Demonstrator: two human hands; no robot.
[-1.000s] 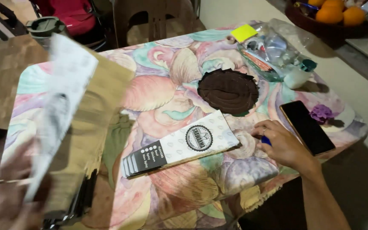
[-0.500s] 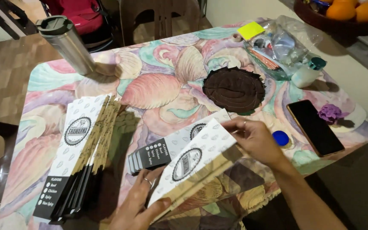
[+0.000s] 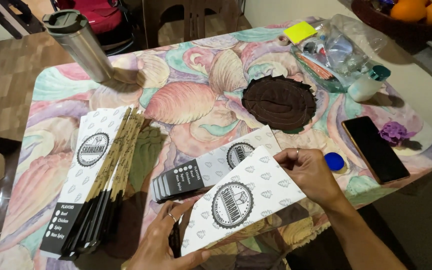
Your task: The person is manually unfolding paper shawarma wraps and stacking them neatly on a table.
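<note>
Flat white printed carton (image 3: 241,202) held tilted over near edge of worktop (image 3: 186,100), just above small pile of same cartons (image 3: 211,167). Left hand (image 3: 163,245) under lower end, thumb and fingers clamped on corner. Right hand (image 3: 311,172) pinches upper right edge, wrist angled in from right. Larger carton stack (image 3: 93,180) lies left, near edge. Bare patterned surface between stacks and at centre. Brown round mat (image 3: 278,102), phone (image 3: 375,149), blue cap (image 3: 334,161) crowd right side; steel tumbler (image 3: 78,45) far left corner.
</note>
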